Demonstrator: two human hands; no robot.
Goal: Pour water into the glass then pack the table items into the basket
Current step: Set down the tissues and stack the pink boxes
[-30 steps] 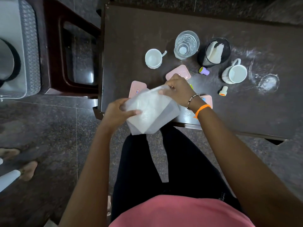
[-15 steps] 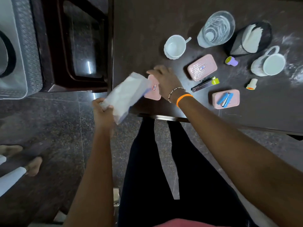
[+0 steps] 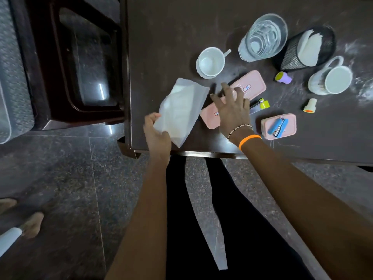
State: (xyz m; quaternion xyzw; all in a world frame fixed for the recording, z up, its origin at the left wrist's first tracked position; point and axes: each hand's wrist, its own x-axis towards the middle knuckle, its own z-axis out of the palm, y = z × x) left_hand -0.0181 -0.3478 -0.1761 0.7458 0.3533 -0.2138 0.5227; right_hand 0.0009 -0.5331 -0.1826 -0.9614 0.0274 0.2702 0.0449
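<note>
Dark table [image 3: 181,27], items counted: two white cups, three pink boxes, two small stamp-like caps, one glass, one mesh holder, one translucent bag, one stapler, one clip-like tool. Left cup [image 3: 211,62] sits upright near the table's middle, looks empty; right cup [image 3: 331,78] stands near the right edge, contents unclear. Glass [image 3: 263,37] stands at the far side between the left cup and the black mesh holder [image 3: 292,55], clear water inside. Mesh holder lies tilted, white paper [image 3: 308,48] tucked in it. Pink box one [image 3: 251,85] lies flat just past the right hand, lid shut. Pink box two [image 3: 210,116] lies under the right hand, beside the bag. Pink box three [image 3: 279,126] sits near the table's front edge with a blue stapler [image 3: 279,126] lying on top. Purple cap [image 3: 283,77] with yellow end lies between the holder and box one; white cap [image 3: 310,105] with orange base stands below the right cup. Silver tool with a lime tip [image 3: 261,104] lies partly hidden by the right hand. Left hand [image 3: 157,134] pinches the lower corner of the translucent bag [image 3: 181,110], held over the table's left front corner; what is inside cannot be told. Right hand [image 3: 232,110] has fingers spread and bent down on pink box two, touching it, not closed round it. Grey basket [image 3: 14,77] sits off the table at far left, beyond a dark stool [image 3: 66,57].
</note>
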